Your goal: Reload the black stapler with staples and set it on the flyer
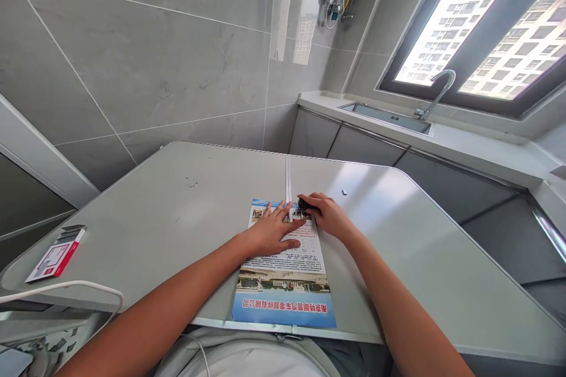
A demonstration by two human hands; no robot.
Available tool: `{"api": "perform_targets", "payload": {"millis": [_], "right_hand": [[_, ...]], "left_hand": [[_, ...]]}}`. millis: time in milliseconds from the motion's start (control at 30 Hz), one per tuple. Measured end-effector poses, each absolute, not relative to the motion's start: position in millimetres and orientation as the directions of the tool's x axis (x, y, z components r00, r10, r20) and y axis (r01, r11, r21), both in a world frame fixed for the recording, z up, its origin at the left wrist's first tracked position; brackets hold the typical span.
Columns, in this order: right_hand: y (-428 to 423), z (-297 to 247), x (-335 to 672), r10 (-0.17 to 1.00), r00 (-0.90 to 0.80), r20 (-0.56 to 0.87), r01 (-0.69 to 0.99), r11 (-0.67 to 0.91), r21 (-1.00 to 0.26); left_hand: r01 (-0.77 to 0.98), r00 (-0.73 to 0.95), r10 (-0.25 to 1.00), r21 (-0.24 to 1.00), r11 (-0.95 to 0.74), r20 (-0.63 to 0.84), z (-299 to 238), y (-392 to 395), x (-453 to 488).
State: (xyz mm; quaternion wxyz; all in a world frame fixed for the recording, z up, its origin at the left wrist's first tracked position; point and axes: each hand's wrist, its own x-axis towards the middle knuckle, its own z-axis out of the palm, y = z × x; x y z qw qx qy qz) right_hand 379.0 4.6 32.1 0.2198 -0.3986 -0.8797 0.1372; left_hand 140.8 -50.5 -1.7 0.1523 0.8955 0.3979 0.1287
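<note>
Head view: leaflet (287,264), likely light and creasable, best held by its side margins, lies at the surface's (212,206) near edge, left hand (272,234) spread flat on it, right hand (329,214) grasping a black tool (305,205).

From here I'd call this a kitchen. I see a sink (375,115) and curved faucet (443,96) by the window (475,41), grey cabinets (362,144) below.

Head-worn view, facing forward and down, table (212,188) close below, hands (273,231) central.
</note>
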Motion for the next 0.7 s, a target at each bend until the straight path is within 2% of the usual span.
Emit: {"api": "perform_targets", "payload": {"millis": [700], "right_hand": [[-1.8,34.4,368.2,0.819,-0.541,0.190,0.764,0.573,-0.296]], "left_hand": [[0.696,0.626,0.775,0.388,-0.605,0.085,6.8,-56.9,145.7]]}}
